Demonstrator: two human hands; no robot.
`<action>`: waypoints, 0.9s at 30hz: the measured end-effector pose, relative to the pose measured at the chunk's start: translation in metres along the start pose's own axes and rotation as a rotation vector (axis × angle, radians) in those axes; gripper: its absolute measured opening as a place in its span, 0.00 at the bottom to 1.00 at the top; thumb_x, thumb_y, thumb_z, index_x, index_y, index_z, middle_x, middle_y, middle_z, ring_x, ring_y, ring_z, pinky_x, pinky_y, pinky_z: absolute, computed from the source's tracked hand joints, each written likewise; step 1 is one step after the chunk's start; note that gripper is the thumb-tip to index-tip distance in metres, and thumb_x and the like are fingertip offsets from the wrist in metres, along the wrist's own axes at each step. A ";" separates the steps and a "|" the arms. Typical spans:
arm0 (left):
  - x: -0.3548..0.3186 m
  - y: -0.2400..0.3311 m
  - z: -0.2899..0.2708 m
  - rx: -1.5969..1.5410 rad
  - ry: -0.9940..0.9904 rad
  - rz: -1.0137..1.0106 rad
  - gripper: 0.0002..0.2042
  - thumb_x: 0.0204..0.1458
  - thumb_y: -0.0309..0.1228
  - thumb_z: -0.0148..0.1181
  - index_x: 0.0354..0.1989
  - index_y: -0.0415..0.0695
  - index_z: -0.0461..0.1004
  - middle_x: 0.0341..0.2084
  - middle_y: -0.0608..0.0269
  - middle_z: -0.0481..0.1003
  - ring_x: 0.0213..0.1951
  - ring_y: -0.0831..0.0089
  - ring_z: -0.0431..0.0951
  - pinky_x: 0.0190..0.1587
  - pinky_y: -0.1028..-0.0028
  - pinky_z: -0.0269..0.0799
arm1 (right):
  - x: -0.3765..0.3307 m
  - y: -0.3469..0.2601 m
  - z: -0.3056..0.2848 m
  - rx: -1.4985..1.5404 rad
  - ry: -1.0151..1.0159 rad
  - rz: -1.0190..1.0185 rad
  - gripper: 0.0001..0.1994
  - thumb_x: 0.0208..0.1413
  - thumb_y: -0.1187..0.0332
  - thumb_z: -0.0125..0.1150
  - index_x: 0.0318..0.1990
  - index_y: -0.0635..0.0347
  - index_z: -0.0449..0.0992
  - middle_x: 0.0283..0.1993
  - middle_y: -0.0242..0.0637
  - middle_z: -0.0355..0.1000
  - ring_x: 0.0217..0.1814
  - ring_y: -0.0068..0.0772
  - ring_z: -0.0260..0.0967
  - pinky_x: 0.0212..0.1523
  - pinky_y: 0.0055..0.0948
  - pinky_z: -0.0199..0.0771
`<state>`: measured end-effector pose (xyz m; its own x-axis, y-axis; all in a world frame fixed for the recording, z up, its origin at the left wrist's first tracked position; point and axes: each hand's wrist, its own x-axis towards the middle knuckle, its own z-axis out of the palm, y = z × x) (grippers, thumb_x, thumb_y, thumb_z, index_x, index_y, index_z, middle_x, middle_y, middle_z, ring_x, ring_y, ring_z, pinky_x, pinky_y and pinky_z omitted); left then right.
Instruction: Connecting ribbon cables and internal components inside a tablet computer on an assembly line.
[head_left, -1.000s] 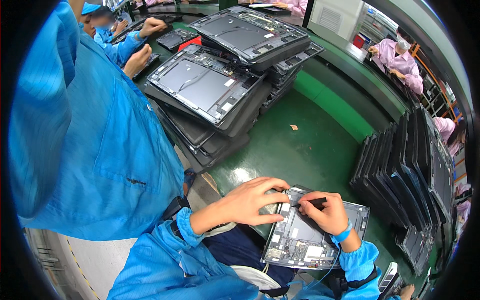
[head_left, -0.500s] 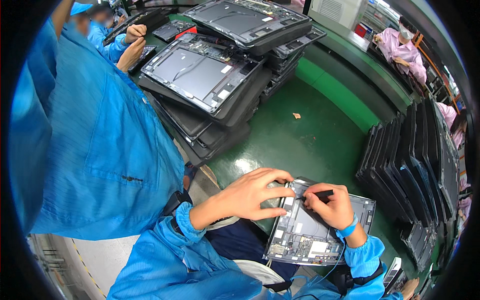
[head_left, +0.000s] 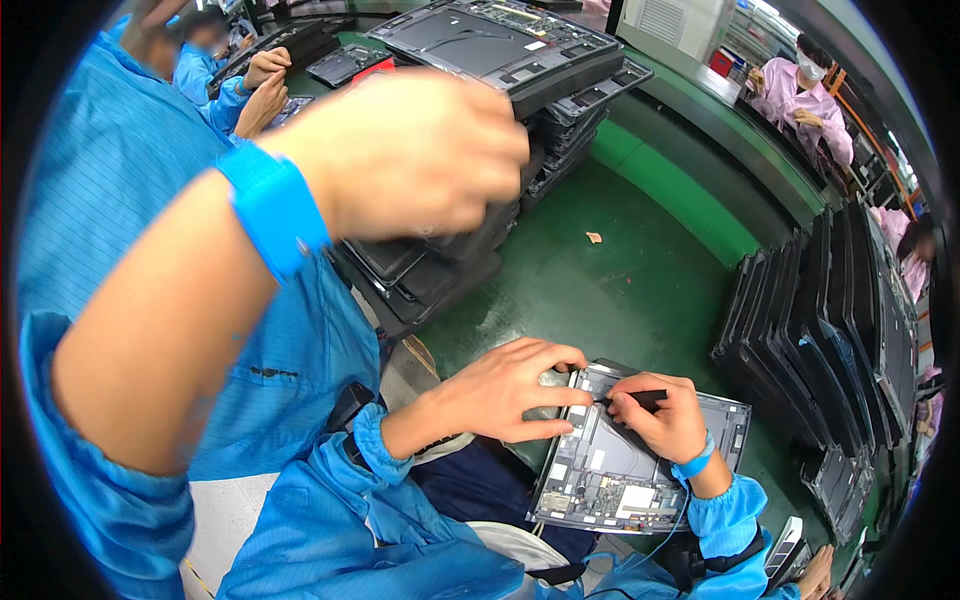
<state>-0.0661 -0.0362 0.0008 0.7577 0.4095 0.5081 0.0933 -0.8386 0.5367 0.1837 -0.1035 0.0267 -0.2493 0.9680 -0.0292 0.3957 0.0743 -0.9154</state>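
Observation:
An opened laptop base, its circuit board and flat battery exposed, lies in front of me at the table's near edge. My left hand has its fingers spread, the tips resting on the base's far left corner and side. My right hand is closed around a slim black hand tool; its thin tip points down at the base near my left fingertips. Its exact kind I cannot make out. A blue wrist strap with a cord circles my right wrist.
A co-worker's bare forearm and blurred hand reach across the upper left, before a stack of opened laptop bases. More bases stand in a row at the right. A small orange scrap lies on the green tabletop.
A co-worker's arm has come in from the left and now covers part of the laptop stack. My own hands and the black tool have hardly moved.

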 end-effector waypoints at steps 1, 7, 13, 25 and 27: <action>-0.002 0.003 -0.001 0.054 -0.008 -0.005 0.14 0.51 0.42 0.66 0.45 0.53 0.79 0.49 0.56 0.71 0.44 0.57 0.76 0.48 0.60 0.71 | -0.001 0.000 0.002 0.065 0.014 0.022 0.06 0.57 0.76 0.62 0.40 0.69 0.80 0.36 0.41 0.80 0.37 0.27 0.80 0.37 0.24 0.81; -0.004 -0.004 0.001 0.074 0.016 0.023 0.10 0.53 0.40 0.64 0.41 0.53 0.81 0.47 0.59 0.72 0.40 0.60 0.76 0.45 0.61 0.70 | 0.002 -0.002 0.000 0.096 -0.022 0.032 0.06 0.58 0.76 0.62 0.40 0.69 0.81 0.36 0.41 0.80 0.36 0.26 0.80 0.37 0.23 0.80; -0.004 -0.007 0.003 0.047 0.030 0.056 0.10 0.50 0.36 0.66 0.41 0.55 0.82 0.47 0.60 0.73 0.38 0.64 0.77 0.42 0.64 0.72 | 0.002 0.002 0.001 -0.010 -0.038 -0.060 0.06 0.57 0.73 0.64 0.40 0.66 0.81 0.34 0.40 0.80 0.32 0.26 0.79 0.34 0.23 0.79; 0.006 -0.008 0.009 -0.006 0.047 0.062 0.08 0.47 0.33 0.64 0.37 0.54 0.82 0.43 0.61 0.72 0.35 0.66 0.76 0.39 0.65 0.70 | 0.000 -0.001 0.000 -0.004 -0.031 -0.054 0.06 0.58 0.72 0.63 0.39 0.66 0.81 0.34 0.41 0.80 0.35 0.29 0.80 0.35 0.26 0.80; 0.007 -0.009 0.006 -0.031 0.030 0.055 0.09 0.46 0.31 0.67 0.37 0.52 0.82 0.43 0.59 0.72 0.35 0.64 0.76 0.38 0.65 0.71 | 0.003 -0.002 0.002 0.025 -0.026 -0.067 0.06 0.58 0.72 0.63 0.39 0.66 0.81 0.34 0.41 0.80 0.35 0.29 0.80 0.35 0.26 0.80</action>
<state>-0.0576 -0.0277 -0.0047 0.7417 0.3740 0.5568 0.0317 -0.8488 0.5278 0.1803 -0.1011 0.0277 -0.2973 0.9545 0.0228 0.3548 0.1326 -0.9255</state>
